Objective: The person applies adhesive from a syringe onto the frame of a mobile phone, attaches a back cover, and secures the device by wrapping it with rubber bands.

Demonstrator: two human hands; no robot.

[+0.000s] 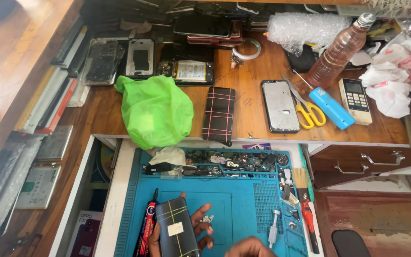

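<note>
head view: left hand [186, 228] grips phone [177, 227] at mat's [243, 209] btm edge.

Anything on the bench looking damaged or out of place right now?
Yes. The dark phone in the left hand is strapped with thin yellow bands. On the wooden bench, another phone is banded in pink and overhangs the front edge, and several opened phones lie backless.

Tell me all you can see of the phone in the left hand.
The phone is a dark slab with rounded corners, seen from one flat side, crossed by thin yellow-green lines and bearing a small pale sticker near its middle. It stands tilted over the blue mat, gripped by the left hand, fingers at its right edge. Its lower end is cut off.
</note>
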